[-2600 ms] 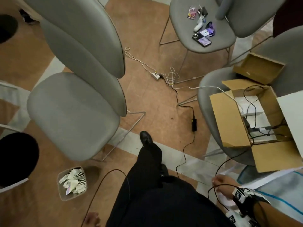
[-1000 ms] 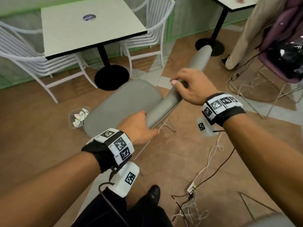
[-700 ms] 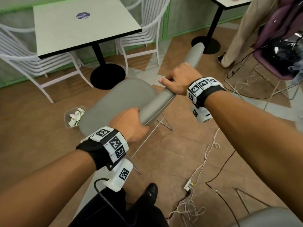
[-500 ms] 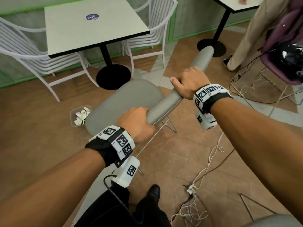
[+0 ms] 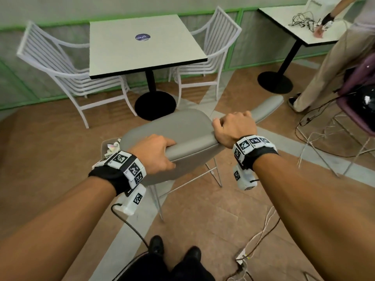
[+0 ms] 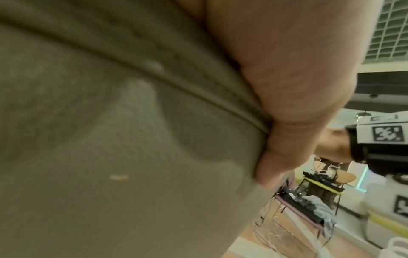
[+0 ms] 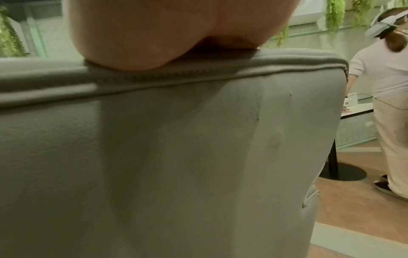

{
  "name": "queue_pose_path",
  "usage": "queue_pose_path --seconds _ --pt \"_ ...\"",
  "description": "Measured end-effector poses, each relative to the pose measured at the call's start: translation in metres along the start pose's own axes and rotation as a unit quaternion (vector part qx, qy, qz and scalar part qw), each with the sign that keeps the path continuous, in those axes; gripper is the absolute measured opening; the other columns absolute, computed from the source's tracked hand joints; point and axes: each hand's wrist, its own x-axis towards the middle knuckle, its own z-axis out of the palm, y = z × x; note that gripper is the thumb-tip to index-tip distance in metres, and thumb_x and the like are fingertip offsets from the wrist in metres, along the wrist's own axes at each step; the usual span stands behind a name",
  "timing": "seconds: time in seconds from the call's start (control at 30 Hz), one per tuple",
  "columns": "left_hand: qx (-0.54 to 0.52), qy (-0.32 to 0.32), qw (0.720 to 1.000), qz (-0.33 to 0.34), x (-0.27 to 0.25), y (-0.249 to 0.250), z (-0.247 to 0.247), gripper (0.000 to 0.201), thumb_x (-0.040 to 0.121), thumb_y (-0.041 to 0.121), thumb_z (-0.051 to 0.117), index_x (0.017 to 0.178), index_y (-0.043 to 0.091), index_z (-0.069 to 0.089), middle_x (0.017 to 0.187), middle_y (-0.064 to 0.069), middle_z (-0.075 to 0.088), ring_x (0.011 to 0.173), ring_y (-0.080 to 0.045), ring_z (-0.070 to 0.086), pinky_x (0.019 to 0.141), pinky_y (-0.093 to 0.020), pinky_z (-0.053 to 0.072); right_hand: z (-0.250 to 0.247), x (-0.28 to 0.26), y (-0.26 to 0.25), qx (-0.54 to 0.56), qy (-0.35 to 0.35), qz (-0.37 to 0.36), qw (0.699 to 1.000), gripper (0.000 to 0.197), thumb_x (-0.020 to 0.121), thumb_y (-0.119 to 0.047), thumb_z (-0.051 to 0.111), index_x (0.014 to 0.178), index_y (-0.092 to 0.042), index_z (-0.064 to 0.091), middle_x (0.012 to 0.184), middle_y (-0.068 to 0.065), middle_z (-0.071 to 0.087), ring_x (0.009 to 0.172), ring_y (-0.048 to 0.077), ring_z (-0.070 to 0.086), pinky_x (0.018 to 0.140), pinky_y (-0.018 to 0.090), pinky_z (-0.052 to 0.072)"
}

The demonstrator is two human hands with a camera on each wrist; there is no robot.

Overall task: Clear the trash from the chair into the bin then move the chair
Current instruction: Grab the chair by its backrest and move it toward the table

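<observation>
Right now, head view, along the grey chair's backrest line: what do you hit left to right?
Bin of trash → left hand gripping the grey chair → right hand gripping it too → purple chair with cables beneath.

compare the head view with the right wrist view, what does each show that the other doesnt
Only the head view shows the left hand gripping the chair's backrest, the bin of trash beside the seat, the square table and the white wire chairs.

Only the right wrist view shows the backrest's stitched seam close up and hanging plants.

Both show the right hand on the grey chair and a person at another table.
</observation>
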Motion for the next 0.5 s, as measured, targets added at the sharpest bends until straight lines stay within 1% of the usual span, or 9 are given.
queue_pose_path --seconds 0.07,0.13,0.2,0.27,0.3,0.37,0.4,0.43,0.5 --pt "0.006 0.02 1.0 0.017 -0.001 -0.012 -0.006 0.051 0.062 0.059 0.074 0.104 0.033 0.067 0.086 0.013 0.07 0.078 -0.012 0.064 0.07 -0.03 0.052 -0.001 0.001 -0.012 0.005 -0.013 0.017 1.0 0.06 0.086 -0.046 0.025 0.056 -0.011 0.063 0.063 0.011 0.064 0.063 0.028 0.054 0.086 0.041 0.04" --pt "0.023 0.05 0.998 0.018 -0.004 -0.024 -0.012 0.062 0.059 0.074 0.069 0.106 0.034 0.068 0.091 0.015 0.07 0.079 -0.011 0.064 0.07 -0.028 0.052 -0.002 0.005 -0.022 0.004 -0.026 0.015 1.0 0.056 0.083 -0.046 0.029 0.061 -0.011 0.067 0.068 0.012 0.068 0.064 0.029 0.053 0.086 0.042 0.038" --pt "0.063 0.062 0.996 0.003 -0.008 -0.035 -0.018 0.068 0.058 0.086 0.061 0.102 0.035 0.067 0.085 0.014 0.07 0.074 -0.011 0.062 0.066 -0.029 0.051 0.001 0.007 -0.03 0.011 -0.032 0.003 0.999 0.055 0.083 -0.046 0.029 0.064 -0.013 0.068 0.073 0.012 0.069 0.066 0.029 0.051 0.087 0.043 0.035" --pt "0.113 0.059 0.991 -0.028 -0.013 -0.041 -0.021 0.073 0.059 0.095 0.048 0.095 0.034 0.066 0.075 0.011 0.066 0.068 -0.013 0.059 0.058 -0.029 0.046 0.003 0.008 -0.034 0.024 -0.02 -0.018 0.999 0.058 0.085 -0.048 0.025 0.063 -0.013 0.066 0.071 0.012 0.068 0.065 0.029 0.053 0.087 0.043 0.036" --pt "0.135 0.056 0.988 -0.043 -0.015 -0.039 -0.023 0.077 0.06 0.098 0.039 0.089 0.032 0.066 0.07 0.009 0.063 0.065 -0.014 0.058 0.056 -0.03 0.043 0.004 0.007 -0.032 0.029 -0.017 -0.034 0.999 0.06 0.086 -0.049 0.023 0.062 -0.013 0.065 0.068 0.011 0.066 0.064 0.029 0.054 0.086 0.043 0.037" --pt "0.148 0.073 0.984 -0.072 -0.018 -0.034 -0.02 0.088 0.068 0.098 0.018 0.075 0.023 0.064 0.061 0.003 0.059 0.058 -0.018 0.055 0.054 -0.031 0.042 0.005 0.006 -0.021 0.048 -0.01 -0.083 0.995 0.065 0.091 -0.054 0.023 0.068 -0.015 0.068 0.066 0.01 0.066 0.064 0.03 0.056 0.079 0.039 0.041" --pt "0.143 0.094 0.981 -0.095 -0.018 -0.031 -0.016 0.091 0.073 0.095 0.011 0.07 0.019 0.062 0.059 0.0 0.058 0.056 -0.021 0.055 0.055 -0.032 0.044 0.004 0.006 -0.011 0.053 -0.007 -0.111 0.992 0.063 0.093 -0.056 0.025 0.073 -0.016 0.069 0.067 0.009 0.067 0.066 0.031 0.058 0.073 0.036 0.042" --pt "0.139 0.123 0.974 -0.129 -0.018 -0.028 -0.012 0.091 0.078 0.09 0.007 0.067 0.017 0.061 0.06 -0.003 0.058 0.057 -0.024 0.056 0.058 -0.033 0.045 0.001 0.008 0.0 0.059 -0.012 -0.136 0.989 0.06 0.095 -0.056 0.027 0.076 -0.017 0.069 0.069 0.009 0.067 0.068 0.031 0.059 0.066 0.033 0.041" --pt "0.139 0.167 0.956 -0.198 -0.023 -0.021 -0.001 0.081 0.087 0.078 0.011 0.072 0.016 0.062 0.068 -0.009 0.063 0.064 -0.031 0.06 0.062 -0.034 0.044 -0.002 0.016 0.025 0.065 -0.039 -0.151 0.986 0.056 0.097 -0.054 0.031 0.079 -0.017 0.069 0.07 0.009 0.068 0.071 0.032 0.061 0.061 0.031 0.04"
